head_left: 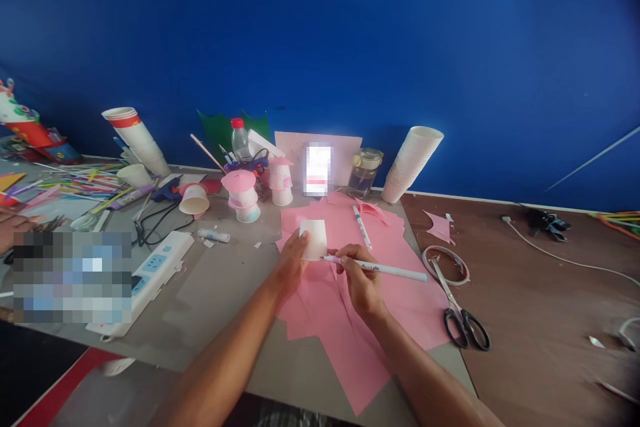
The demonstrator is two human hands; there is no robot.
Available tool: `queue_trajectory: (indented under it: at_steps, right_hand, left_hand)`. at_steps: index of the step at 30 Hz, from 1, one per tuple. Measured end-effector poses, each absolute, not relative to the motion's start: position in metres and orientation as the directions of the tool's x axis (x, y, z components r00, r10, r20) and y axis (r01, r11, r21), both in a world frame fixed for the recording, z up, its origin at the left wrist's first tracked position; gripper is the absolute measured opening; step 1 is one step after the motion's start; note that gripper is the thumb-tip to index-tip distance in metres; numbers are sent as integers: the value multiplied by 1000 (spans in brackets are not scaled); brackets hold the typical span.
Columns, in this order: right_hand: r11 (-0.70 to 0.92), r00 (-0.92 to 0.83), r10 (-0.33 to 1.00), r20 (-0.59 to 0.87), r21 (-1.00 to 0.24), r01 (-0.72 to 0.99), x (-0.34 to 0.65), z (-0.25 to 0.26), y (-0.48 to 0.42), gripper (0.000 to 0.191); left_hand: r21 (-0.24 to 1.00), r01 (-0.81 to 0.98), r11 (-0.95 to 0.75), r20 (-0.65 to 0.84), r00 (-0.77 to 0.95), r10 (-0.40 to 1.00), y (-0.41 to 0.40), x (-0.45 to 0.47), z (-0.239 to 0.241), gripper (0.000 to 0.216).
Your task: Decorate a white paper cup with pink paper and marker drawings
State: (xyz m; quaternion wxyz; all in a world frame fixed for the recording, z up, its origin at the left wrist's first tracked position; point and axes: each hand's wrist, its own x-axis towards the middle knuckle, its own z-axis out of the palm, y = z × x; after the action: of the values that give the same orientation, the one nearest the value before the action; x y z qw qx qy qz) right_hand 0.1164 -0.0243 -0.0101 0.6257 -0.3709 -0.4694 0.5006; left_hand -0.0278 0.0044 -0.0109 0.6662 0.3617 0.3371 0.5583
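Note:
My left hand (pixel 293 260) grips a white paper cup (pixel 315 239) that stands upside down on pink paper sheets (pixel 350 307). My right hand (pixel 361 280) holds a white marker pen (pixel 385 270) in a pinch, with its tip touching the base of the cup on its right side. A second pen (pixel 362 227) lies on the pink paper just beyond. Black-handled scissors (pixel 463 317) and a roll of tape (pixel 446 264) lie to the right of my right hand.
Stacks of white paper cups (pixel 413 163) (pixel 137 137) lean against the blue wall. Pink-topped cup models (pixel 243 195), a water bottle (pixel 240 140), a glass jar (pixel 365 172), a glue stick (pixel 214 235), a power strip (pixel 150 273) and coloured sticks (pixel 85 180) crowd the left. A cable (pixel 560 255) runs at right.

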Motion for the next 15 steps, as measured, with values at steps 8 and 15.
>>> queue_trajectory:
  at_steps: [8, 15]
  right_hand:
    - [237, 55, 971, 231, -950, -202, 116, -2, -27, 12]
    - [243, 76, 969, 233, -957, -160, 116, 0, -27, 12]
  left_hand:
    - [873, -479, 89, -33, 125, 992, 4, -29, -13, 35]
    - [866, -489, 100, -23, 160, 987, 5, -29, -14, 35]
